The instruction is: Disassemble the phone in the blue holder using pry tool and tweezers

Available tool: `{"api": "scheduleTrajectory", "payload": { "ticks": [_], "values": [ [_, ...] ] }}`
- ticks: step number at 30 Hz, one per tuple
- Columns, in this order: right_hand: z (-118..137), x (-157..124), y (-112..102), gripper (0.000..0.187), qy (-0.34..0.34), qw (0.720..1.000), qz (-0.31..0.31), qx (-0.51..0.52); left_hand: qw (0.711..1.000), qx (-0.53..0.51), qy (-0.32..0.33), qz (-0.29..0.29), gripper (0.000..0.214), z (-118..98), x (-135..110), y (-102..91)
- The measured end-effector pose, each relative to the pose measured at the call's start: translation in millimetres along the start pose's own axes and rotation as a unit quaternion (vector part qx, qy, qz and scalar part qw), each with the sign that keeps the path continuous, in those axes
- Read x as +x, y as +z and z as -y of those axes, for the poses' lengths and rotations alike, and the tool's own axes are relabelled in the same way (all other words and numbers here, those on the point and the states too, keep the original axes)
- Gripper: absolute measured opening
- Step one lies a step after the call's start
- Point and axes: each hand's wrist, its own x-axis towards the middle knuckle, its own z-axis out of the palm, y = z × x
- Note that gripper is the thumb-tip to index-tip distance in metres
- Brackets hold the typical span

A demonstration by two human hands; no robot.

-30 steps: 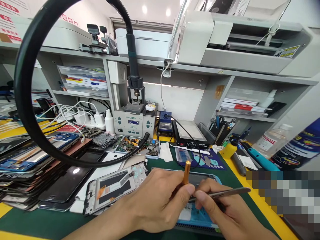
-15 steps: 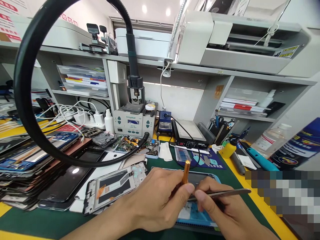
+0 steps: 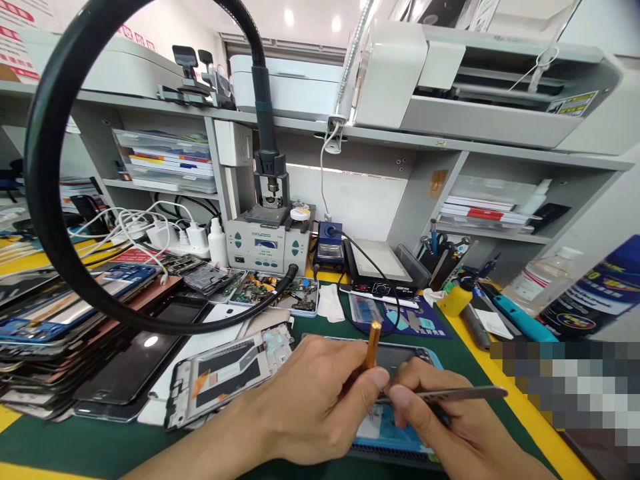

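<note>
My left hand (image 3: 320, 400) is closed around a slim gold-coloured screwdriver (image 3: 373, 343), held nearly upright; its lower end is hidden by my fingers. Opposite it, my right hand (image 3: 440, 413) pinches a pair of metal tweezers (image 3: 470, 394), whose flat back end points right. The tweezers' tips are hidden between the two hands. Beneath both hands lies an opened phone in a light-blue frame (image 3: 400, 432), mostly covered by them. To the left, a stripped phone frame (image 3: 225, 377) rests at an angle beside my left forearm.
Stacked phones (image 3: 135, 360) crowd the left of the green mat (image 3: 310, 328). A black hose (image 3: 47, 200) loops over them from a grey rework station (image 3: 267, 243). Behind are a tray of circuit boards (image 3: 305, 303) and a heating plate (image 3: 383, 263); bottles, including a yellow one (image 3: 456, 300), stand right.
The back end of the tweezers has swung slightly lower and to the right as my right fingers turn them. My left hand and the screwdriver stay almost still.
</note>
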Motion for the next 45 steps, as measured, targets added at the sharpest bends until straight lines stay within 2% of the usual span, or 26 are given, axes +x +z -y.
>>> {"api": "scheduleTrajectory", "payload": {
  "ticks": [9,15,19,40,45],
  "values": [
    [1.2,0.0,-0.4,0.043,0.003,1.0,0.002,-0.01,1.0,0.003,-0.005,-0.001,0.025,1.6,0.7,0.8],
    [0.6,-1.1,-2.5,0.039,0.042,0.999,0.014,0.0,1.0,0.006,-0.001,-0.005,0.026,2.2,1.3,0.8],
    [2.3,-1.4,-3.6,0.042,0.02,1.0,0.013,-0.004,1.0,0.005,-0.003,-0.002,0.026,1.6,0.3,0.0],
    [1.7,-1.1,-1.7,0.039,0.03,0.999,0.016,0.004,1.0,0.016,-0.007,-0.002,0.025,2.3,0.0,0.1],
    [3.4,1.0,-0.7,0.036,0.01,1.0,0.017,0.005,1.0,0.009,-0.005,0.002,0.025,1.6,-2.2,1.0]
  ]
}}
